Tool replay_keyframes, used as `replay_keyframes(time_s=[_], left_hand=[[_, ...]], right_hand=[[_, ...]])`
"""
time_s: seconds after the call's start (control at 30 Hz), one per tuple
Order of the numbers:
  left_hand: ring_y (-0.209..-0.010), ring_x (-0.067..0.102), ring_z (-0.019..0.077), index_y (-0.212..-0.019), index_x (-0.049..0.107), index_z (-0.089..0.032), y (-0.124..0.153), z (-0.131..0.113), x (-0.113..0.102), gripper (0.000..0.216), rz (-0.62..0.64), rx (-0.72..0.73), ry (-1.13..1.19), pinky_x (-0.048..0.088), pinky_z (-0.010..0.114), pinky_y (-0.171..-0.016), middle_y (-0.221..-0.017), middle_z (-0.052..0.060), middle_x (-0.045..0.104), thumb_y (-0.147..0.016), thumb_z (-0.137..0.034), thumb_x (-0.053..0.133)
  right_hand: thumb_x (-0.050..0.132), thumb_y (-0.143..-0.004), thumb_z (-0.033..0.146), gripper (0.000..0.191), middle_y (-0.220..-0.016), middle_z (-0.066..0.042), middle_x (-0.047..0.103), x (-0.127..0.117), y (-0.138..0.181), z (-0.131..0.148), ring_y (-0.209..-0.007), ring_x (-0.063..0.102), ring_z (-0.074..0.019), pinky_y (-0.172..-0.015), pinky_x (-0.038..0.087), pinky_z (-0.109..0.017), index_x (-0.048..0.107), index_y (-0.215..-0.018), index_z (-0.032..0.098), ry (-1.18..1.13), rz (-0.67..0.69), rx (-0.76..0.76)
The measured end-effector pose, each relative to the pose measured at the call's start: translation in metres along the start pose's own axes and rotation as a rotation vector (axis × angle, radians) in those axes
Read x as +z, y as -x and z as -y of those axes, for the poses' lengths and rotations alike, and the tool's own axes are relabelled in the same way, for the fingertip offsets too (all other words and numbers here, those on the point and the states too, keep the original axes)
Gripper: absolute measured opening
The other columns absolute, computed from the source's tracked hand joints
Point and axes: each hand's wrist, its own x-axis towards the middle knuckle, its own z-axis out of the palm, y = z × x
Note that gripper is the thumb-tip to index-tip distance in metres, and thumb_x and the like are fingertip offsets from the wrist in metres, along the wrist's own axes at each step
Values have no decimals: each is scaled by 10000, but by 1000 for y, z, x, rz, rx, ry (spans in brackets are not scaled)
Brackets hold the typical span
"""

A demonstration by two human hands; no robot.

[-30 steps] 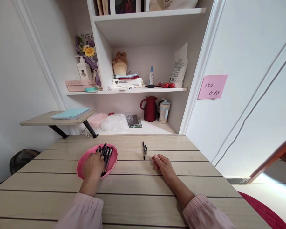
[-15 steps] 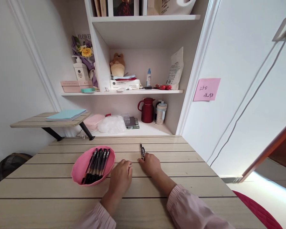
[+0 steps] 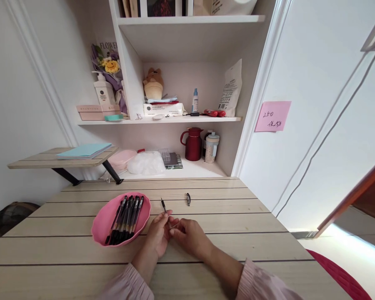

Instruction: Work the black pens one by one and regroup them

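My left hand (image 3: 159, 231) is closed around a black pen (image 3: 163, 205), its uncapped tip pointing up and away to the left. My right hand (image 3: 190, 237) meets it at the pen's lower end, thumb and fingers pinched together. Between the two hands shows a thin pale strip (image 3: 174, 227), too small to make out. A dark pen cap (image 3: 188, 199) lies by itself on the table, beyond my right hand. To the left stands a pink scalloped bowl (image 3: 96, 227) holding several black pens (image 3: 128, 218).
The slatted wooden table (image 3: 237, 246) runs back to a white shelf unit (image 3: 187, 120). A red jug (image 3: 193, 143) and a pale tumbler (image 3: 211, 148) stand on the lower shelf. A small raised stand (image 3: 28, 162) carries blue paper (image 3: 84, 151) at the left.
My right hand has drawn back toward me from beside the cap, and the pen has come into my left hand. The cap stays on the table. Both hands now meet.
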Motion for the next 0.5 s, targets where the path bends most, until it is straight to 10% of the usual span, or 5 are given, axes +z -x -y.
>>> replay_keyframes(time_s=[0.2,0.5], left_hand=[[-373,433,30,-883,549,-154,-2,3,-1,195,-41,2,-42,264,131,-340,-543,-62,493,-714,-246,576],[-347,325,6,-868,537,-144,1,7,2,277,11,26,-189,140,122,-316,-564,-64,473,-667,-330,580]], right_hand=[[525,-713,256,179,-797,-64,614,-28,-33,-27,-730,558,-169,-598,342,-237,504,-870,173,163,-311,252],[469,-761,174,257,-923,-131,601,-18,-66,-34,-844,585,-206,-655,347,-268,387,-1003,142,371,-218,366]])
